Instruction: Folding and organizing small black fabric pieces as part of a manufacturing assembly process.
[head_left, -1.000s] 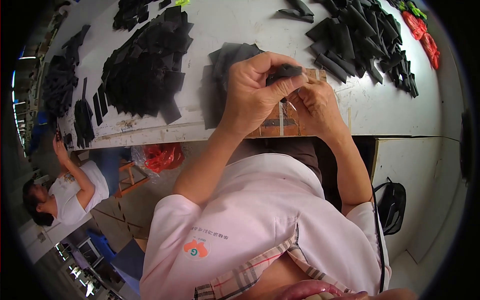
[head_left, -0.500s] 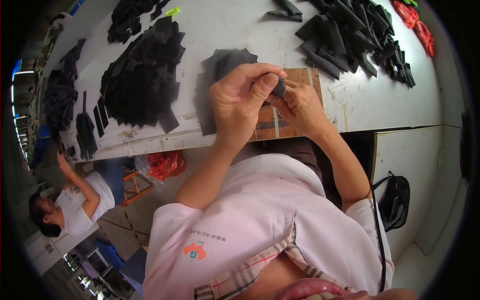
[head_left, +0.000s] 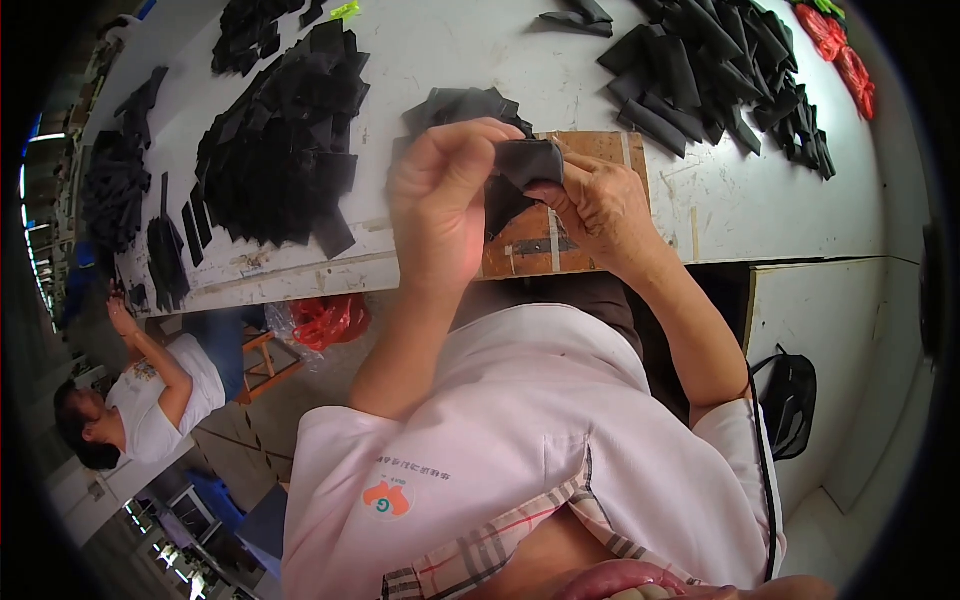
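Observation:
Between my two hands, above the table's front edge, is a small black fabric piece [head_left: 532,164], folded or curled at its right end. My left hand [head_left: 447,185] pinches its left side between thumb and fingers. The right side is gripped by my right hand [head_left: 607,208], its thumb beneath and its fingers bent over the end. Below the hands lies a brown board [head_left: 520,262] with pale tape strips. A stack of flat black fabric pieces [head_left: 470,102] sits just behind my left hand, which partly hides it.
A large pile of flat black pieces [head_left: 280,150] covers the table's left part. Rolled black pieces [head_left: 690,60] are heaped at the back right, near red plastic bags [head_left: 838,50]. Another person [head_left: 165,390] sits at the far left. A black backpack [head_left: 787,400] hangs at right.
My left hand has shifted left, and its thumb has come off the fabric's end. More of the black fabric piece now shows, stretched flatter between my hands.

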